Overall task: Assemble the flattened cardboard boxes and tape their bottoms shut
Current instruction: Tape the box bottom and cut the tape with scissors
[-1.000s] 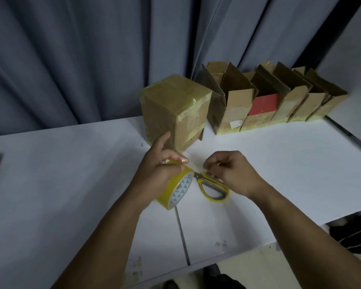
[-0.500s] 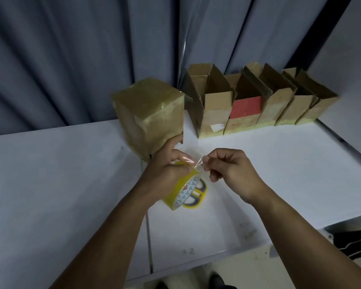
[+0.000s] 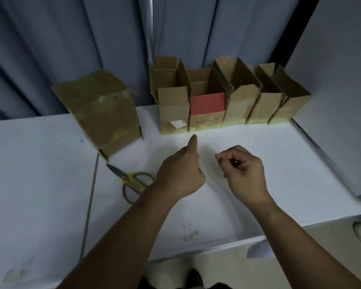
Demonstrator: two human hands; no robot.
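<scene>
A: Where is the taped box (image 3: pixel 104 113)?
B: Upper left, standing on the table (image 3: pixel 40 184).
A: And the hands?
B: The left hand (image 3: pixel 179 174) is curled, thumb up — the right hand (image 3: pixel 245 174) too; can't tell what they hold

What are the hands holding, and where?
Right hand pinches what looks like a clear tape strip by its end; cannot tell whether the left hand holds anything.

Scissors (image 3: pixel 131 182): handle loop partly hidden behind left hand (image 3: pixel 180 174). Left hand: whatever the curled fingers hold, concealed. Label (image 3: pixel 178 124) beyond scissors: print too small to read.
</scene>
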